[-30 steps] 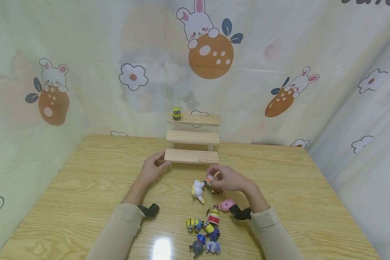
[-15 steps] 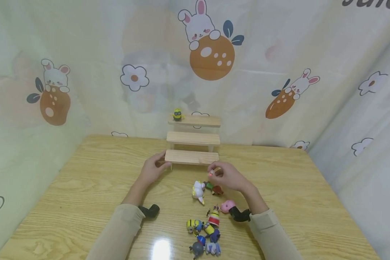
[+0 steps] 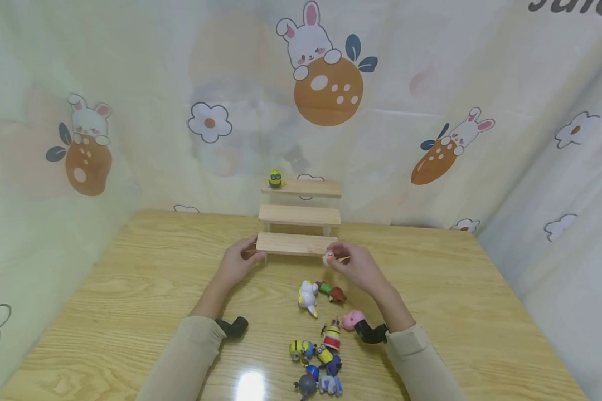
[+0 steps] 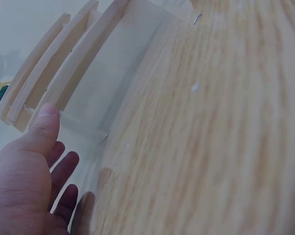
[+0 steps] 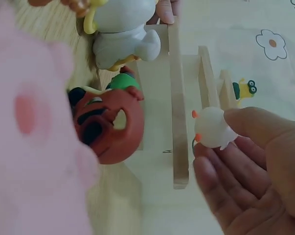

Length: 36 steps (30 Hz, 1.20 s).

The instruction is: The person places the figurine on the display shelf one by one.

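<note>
White toy [image 5: 213,128]: nearer the bottom step [image 3: 296,243] than before
Right hand [image 3: 357,267]: pinching that toy
Left hand [image 3: 234,264]: still at the bottom step, fingers loose

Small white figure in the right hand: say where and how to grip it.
Pinch the small white figure by its rounded white sides, probably best coming from the right, as the right hand does, thumb opposite fingers. The roundish body offers opposing surfaces, and in the right wrist view its orange parts and the lowest shelf board lie away from the palm.
</note>
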{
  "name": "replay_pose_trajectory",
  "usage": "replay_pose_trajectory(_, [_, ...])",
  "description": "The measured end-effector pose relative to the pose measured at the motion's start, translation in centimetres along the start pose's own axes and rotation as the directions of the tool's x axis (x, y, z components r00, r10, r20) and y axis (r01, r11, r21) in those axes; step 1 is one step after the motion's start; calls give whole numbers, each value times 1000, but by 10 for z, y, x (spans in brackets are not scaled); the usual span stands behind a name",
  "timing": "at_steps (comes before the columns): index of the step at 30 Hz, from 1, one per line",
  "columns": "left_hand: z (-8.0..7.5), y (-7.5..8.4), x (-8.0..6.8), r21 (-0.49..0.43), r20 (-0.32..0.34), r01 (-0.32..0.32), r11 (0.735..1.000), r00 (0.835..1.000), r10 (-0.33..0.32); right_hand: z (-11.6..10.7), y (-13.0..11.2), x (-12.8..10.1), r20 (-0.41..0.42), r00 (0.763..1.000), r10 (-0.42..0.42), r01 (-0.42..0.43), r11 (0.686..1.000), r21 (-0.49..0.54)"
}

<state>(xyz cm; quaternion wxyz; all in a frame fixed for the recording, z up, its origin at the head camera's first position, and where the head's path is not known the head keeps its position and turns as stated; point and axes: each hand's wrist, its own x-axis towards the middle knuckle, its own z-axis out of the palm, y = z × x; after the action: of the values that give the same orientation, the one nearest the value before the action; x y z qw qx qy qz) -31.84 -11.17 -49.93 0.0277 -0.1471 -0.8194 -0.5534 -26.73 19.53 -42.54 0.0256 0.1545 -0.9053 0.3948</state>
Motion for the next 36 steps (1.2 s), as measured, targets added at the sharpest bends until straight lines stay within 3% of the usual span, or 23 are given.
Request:
replay_pose_trajectory(11, [1,-2,1,-10,-10,-24,1000,1000,24,-16,-20,19,-95,994,-50,40,994,-102])
replay_pose_trajectory(22, [3,-3,0,7,-14,-22,1000,1000,22,-36,-73,98,-132,980,-147,117,971,-208])
replay_pose_trajectory(29, [3,-3,2,7,-19,-25,1000,1000,25,-33,-80,142,-127,978,-166,120,942,-312])
replay_pose_trajectory(36, [1,-3,1,-11,-8,-19,1000,1000,19,-20,-80,167,-138,978,-158,107,942,-319])
